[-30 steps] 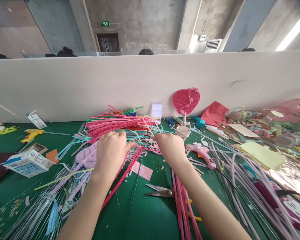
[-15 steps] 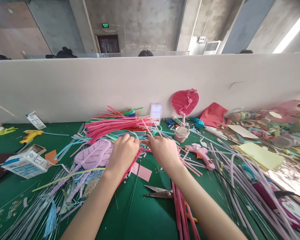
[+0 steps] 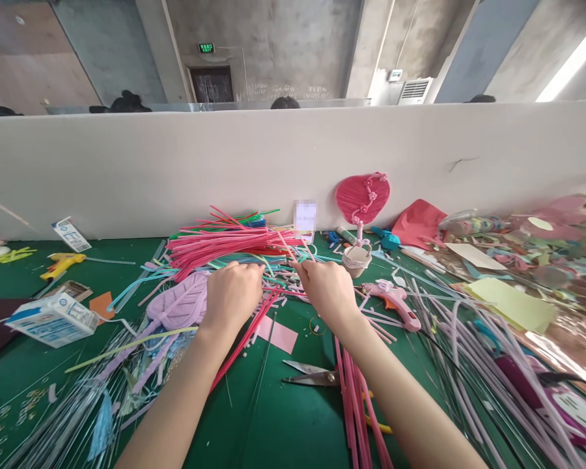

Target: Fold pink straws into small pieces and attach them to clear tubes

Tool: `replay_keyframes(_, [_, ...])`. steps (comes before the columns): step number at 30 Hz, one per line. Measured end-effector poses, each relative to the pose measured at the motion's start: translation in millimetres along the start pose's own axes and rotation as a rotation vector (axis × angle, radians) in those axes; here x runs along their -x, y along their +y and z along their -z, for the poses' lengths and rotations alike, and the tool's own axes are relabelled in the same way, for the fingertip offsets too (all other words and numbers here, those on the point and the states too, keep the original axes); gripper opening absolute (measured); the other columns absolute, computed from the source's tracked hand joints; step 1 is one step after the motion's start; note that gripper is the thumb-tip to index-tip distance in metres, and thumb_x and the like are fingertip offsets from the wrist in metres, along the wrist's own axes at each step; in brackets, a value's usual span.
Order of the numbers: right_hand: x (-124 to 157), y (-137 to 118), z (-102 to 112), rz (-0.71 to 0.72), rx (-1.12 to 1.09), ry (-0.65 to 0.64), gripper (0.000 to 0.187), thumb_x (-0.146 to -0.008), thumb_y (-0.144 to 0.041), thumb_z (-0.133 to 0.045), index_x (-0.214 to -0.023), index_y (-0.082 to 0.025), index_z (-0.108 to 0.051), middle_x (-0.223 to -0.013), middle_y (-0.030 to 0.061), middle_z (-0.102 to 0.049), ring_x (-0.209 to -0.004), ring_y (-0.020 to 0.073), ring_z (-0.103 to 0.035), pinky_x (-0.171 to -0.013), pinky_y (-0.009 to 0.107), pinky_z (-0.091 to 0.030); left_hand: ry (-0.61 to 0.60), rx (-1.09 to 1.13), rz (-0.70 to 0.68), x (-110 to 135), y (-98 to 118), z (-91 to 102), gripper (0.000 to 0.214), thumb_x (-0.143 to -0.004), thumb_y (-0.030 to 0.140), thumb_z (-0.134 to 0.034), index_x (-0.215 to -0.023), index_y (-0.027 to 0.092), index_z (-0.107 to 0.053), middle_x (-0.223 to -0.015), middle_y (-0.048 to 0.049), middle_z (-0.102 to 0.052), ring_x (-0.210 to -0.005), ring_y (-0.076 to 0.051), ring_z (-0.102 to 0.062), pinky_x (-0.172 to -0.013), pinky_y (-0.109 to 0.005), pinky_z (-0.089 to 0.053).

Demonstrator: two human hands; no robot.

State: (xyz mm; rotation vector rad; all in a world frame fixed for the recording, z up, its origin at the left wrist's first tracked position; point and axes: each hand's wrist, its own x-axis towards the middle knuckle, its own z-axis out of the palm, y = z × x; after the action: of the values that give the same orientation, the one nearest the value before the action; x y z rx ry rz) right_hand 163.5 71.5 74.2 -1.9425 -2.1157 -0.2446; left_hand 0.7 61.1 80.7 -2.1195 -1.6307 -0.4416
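Note:
A heap of pipe cleaners, mostly pink with some blue and green, lies on the green table in front of a white partition. My left hand rests at the near edge of the heap with its fingers curled into the strands. My right hand is beside it, fingers pinched among thin pink and teal strands. What exactly each hand grips is hidden by the fingers. A lilac leaf-shaped piece lies just left of my left hand.
Scissors lie below my right wrist beside pink strands. A pink glue gun, a small cup and a pink heart ornament stand right. A white carton and yellow glue gun lie left. Lilac stems cover the right side.
Both hands shifted slightly within the pile, first drawing together toward the middle, then easing apart a little. The strands near the fingers have been stirred.

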Motion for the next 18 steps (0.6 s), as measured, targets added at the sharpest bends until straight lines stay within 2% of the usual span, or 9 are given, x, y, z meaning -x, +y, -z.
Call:
replay_keyframes(4, [-1.5,2.9,-0.9,-0.027,-0.008,0.006,0.046,-0.099,-0.040,-0.036,-0.081,-0.018,-0.072,-0.068,0.0117,-0.071,-0.065,0.0229,-0.069,-0.052,0.025,-0.034,0.001,-0.012,0.061,0.6,-1.9,-3.1,0.044,-0.096,0.028,-0.036,-0.071,0.016,-0.070,-0.064,-0.0108,-0.069,-0.067,-0.024,-0.067,-0.048,-0.029,-0.033])
replay_keyframes(8, [-3.4,13.5,3.5,-0.071,0.030,0.004,0.045,-0.099,-0.037,-0.035,-0.081,-0.018,-0.072,-0.070,0.0112,-0.072,-0.066,0.0234,-0.068,-0.051,0.025,-0.033,-0.021,-0.065,0.144,0.1,-13.9,2.6,0.046,-0.096,0.028,-0.033,-0.069,0.016,-0.068,-0.064,-0.0117,-0.069,-0.065,-0.026,-0.067,-0.047,-0.029,-0.030])
replay_keyframes(10, [-3.5,18.4,6.8,-0.057,0.046,-0.002,0.044,-0.099,-0.038,-0.036,-0.080,-0.018,-0.071,-0.070,0.0107,-0.071,-0.067,0.0236,-0.069,-0.051,0.025,-0.034,-0.027,-0.096,0.209,-0.6,-21.0,7.8,0.047,-0.097,0.030,-0.033,-0.067,0.016,-0.067,-0.062,-0.0118,-0.068,-0.063,-0.027,-0.066,-0.047,-0.029,-0.032])
replay_keyframes(12, [-2.9,20.1,9.3,-0.022,0.058,-0.021,0.043,-0.098,-0.039,-0.039,-0.079,-0.018,-0.071,-0.070,0.0107,-0.072,-0.068,0.0237,-0.069,-0.052,0.025,-0.036,0.032,-0.091,0.224,-1.4,-24.5,12.1,0.044,-0.097,0.034,-0.037,-0.072,0.015,-0.067,-0.067,-0.0124,-0.069,-0.066,-0.028,-0.067,-0.050,-0.031,-0.038])
replay_keyframes(13, [-2.3,19.5,10.0,0.005,0.062,-0.036,0.042,-0.098,-0.038,-0.040,-0.080,-0.018,-0.072,-0.071,0.0107,-0.072,-0.069,0.0236,-0.069,-0.053,0.025,-0.037,0.080,-0.071,0.191,-1.7,-24.2,13.4,0.039,-0.096,0.036,-0.040,-0.081,0.014,-0.068,-0.074,-0.0134,-0.071,-0.073,-0.028,-0.067,-0.055,-0.032,-0.042])
replay_keyframes(15, [-0.9,15.7,10.5,0.111,0.058,-0.066,0.037,-0.097,-0.036,-0.044,-0.081,-0.018,-0.072,-0.073,0.0103,-0.073,-0.072,0.0230,-0.070,-0.054,0.025,-0.038,0.150,0.004,0.034,-1.7,-19.3,13.9,0.032,-0.093,0.038,-0.050,-0.103,0.012,-0.066,-0.097,-0.0159,-0.072,-0.092,-0.029,-0.066,-0.071,-0.036,-0.048])
replay_keyframes(16, [0.0,13.0,10.4,0.176,0.049,-0.084,0.035,-0.096,-0.035,-0.045,-0.081,-0.018,-0.072,-0.075,0.0097,-0.073,-0.073,0.0226,-0.070,-0.055,0.024,-0.039,0.143,0.055,-0.073,-1.4,-15.4,13.4,0.032,-0.091,0.036,-0.054,-0.111,0.013,-0.062,-0.106,-0.0158,-0.070,-0.099,-0.029,-0.064,-0.078,-0.037,-0.049])
replay_keyframes(18, [1.8,7.1,10.0,0.300,0.029,-0.118,0.031,-0.095,-0.032,-0.048,-0.081,-0.019,-0.072,-0.077,0.0086,-0.073,-0.076,0.0219,-0.071,-0.057,0.024,-0.041,0.010,0.147,-0.266,-0.4,-6.1,11.7,0.025,-0.091,0.028,-0.056,-0.113,0.017,-0.062,-0.107,-0.0116,-0.071,-0.100,-0.025,-0.065,-0.083,-0.036,-0.049])
